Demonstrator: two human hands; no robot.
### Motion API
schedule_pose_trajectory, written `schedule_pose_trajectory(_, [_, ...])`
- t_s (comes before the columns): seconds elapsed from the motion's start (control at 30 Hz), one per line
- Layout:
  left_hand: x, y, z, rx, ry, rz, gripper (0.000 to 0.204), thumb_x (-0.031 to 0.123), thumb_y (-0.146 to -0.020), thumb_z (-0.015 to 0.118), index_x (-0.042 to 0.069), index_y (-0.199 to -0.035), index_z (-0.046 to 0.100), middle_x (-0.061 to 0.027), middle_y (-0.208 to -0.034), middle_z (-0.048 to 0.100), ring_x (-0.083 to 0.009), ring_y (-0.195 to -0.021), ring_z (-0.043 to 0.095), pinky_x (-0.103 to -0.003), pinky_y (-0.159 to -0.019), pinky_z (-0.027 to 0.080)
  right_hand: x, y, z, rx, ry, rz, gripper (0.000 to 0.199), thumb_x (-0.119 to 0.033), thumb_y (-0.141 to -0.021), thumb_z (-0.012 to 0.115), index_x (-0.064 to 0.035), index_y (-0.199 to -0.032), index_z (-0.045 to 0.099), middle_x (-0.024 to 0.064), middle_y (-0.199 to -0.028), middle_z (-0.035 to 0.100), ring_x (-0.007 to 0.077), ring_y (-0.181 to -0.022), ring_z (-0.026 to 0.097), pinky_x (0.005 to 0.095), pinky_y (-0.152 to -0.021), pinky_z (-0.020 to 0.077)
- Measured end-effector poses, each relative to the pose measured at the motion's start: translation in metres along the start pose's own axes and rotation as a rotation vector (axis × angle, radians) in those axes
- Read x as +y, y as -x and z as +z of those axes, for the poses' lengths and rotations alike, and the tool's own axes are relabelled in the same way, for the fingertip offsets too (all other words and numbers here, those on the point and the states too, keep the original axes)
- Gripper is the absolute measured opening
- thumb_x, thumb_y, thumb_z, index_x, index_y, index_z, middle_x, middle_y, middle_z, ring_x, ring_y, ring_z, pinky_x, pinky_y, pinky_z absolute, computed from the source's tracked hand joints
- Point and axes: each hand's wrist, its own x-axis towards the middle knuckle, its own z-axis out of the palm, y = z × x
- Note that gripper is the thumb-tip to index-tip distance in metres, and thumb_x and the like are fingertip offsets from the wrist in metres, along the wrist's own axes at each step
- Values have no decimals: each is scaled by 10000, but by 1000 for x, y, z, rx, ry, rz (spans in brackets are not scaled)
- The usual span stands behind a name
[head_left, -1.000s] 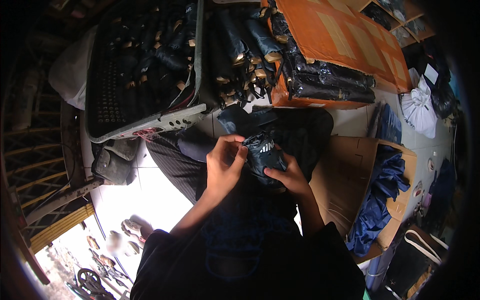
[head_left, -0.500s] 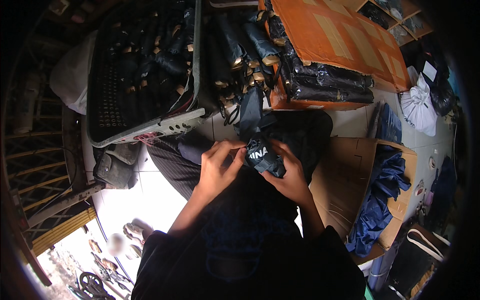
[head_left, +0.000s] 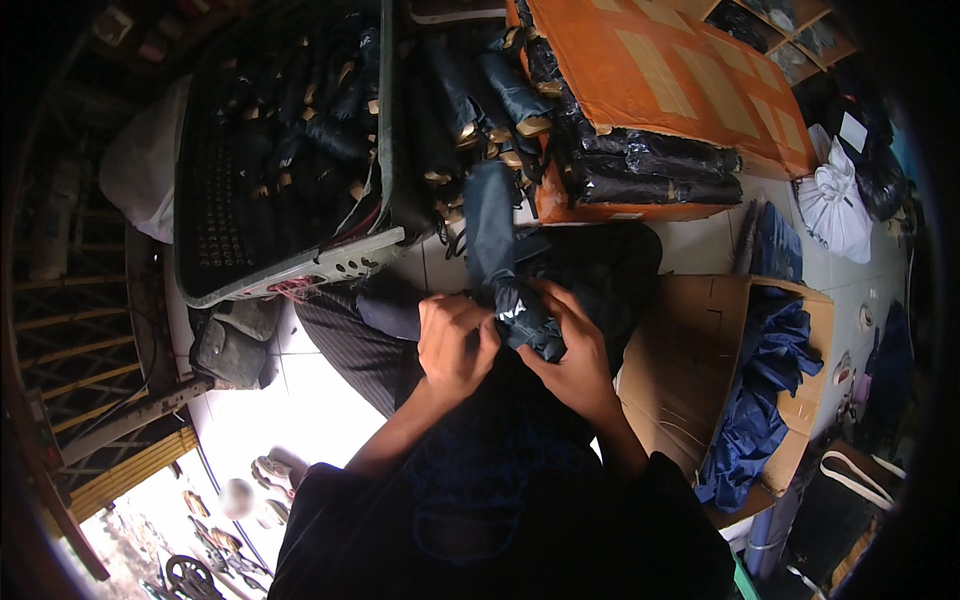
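Note:
A dark folding umbrella [head_left: 490, 225] stretches away from me above my lap, its far end smooth and narrow. At its near end the dark cloth is bunched, with white lettering on it. My right hand [head_left: 577, 350] is closed round this bunched end from the right. From the left, my left hand [head_left: 452, 345] presses thumb and fingers together at the cloth's edge; the bit it pinches is hard to make out. More dark cloth lies on my lap behind the right hand.
A grey plastic basket [head_left: 300, 272] full of dark folding umbrellas stands at far left. Similar umbrellas [head_left: 455, 90] with tan ends lie beside it. An orange carton [head_left: 690, 60] holds plastic-wrapped dark bundles. At right, an open brown carton [head_left: 680, 340] contains blue cloth [head_left: 745, 440].
The umbrella's far end has swung slightly left and lifted toward the camera. My left hand has curled in more tightly and turned; the right hand keeps its grip.

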Motion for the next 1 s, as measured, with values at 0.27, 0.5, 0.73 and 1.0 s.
schedule_pose_trajectory(0.27, [9,12,7,24,557,-540,129,4,-797,685,28,-873,583,-81,-847,575,-186,-772,554,-322,-730,455,-1,-5,1,61,-72,-12,553,-55,-722,724,24,-1226,513,187,-1203,544,350,-1130,549,376,-948,437])
schedule_pose_trajectory(0.5, [3,-6,10,24,1161,-899,475,204,-879,687,-8,-1236,455,-89,-1202,542,-156,-1113,503,-302,-979,366,-2,-6,0,2,-146,29,682,-130,-727,752,40,-1305,432,199,-1249,511,312,-1184,510,366,-996,391])
schedule_pose_trajectory(0.73, [5,8,7,-69,1164,-1010,547,235,-867,707,-58,-1261,466,-100,-1200,585,-171,-1122,534,-321,-1001,372,-1,-6,2,-140,-589,281,674,-172,-803,728,18,-1347,379,169,-1234,509,239,-1165,499,345,-989,389])
schedule_pose_trajectory(1.0, [0,-7,-9,-30,1229,-1040,475,208,-887,676,-32,-1242,472,-99,-1125,615,-164,-1072,561,-312,-981,386,11,5,15,-279,-1050,476,627,-297,-887,626,-1,-1370,357,160,-1196,538,232,-1106,535,329,-963,411])
